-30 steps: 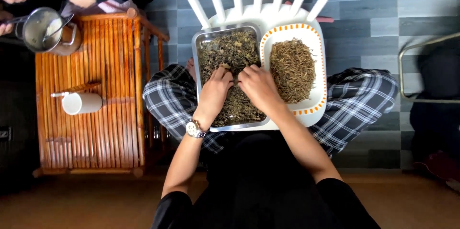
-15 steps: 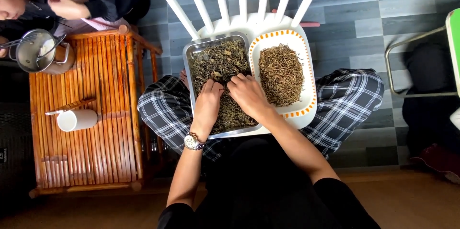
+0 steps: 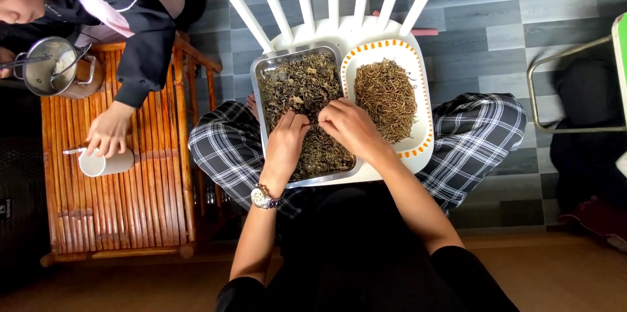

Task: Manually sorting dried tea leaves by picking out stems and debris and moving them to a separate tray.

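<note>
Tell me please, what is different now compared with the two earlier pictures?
Another person's hand has reached down over the bamboo table and now touches the white cup, which was untouched before. The left hand and right hand stay in the dried leaves of the metal tray; the white plate of brown stems is unchanged.

Metal tray [image 3: 261, 100], dull silver, holding dark, crumpled dried leaves [image 3: 297, 87]. At its 3 o'clock, glossy white plate [image 3: 418, 149] with orange rim marks, bearing wiry, straw-brown stems [image 3: 386, 98]. Both rest on a smooth white plastic chair [image 3: 333, 28]. At 9 o'clock, slatted bamboo table [image 3: 147, 155], varnished; on it a matt white cup [image 3: 104, 163] and brushed steel pot [image 3: 49, 67]. Floor [image 3: 522, 18]: grey wood-look planks.
</note>
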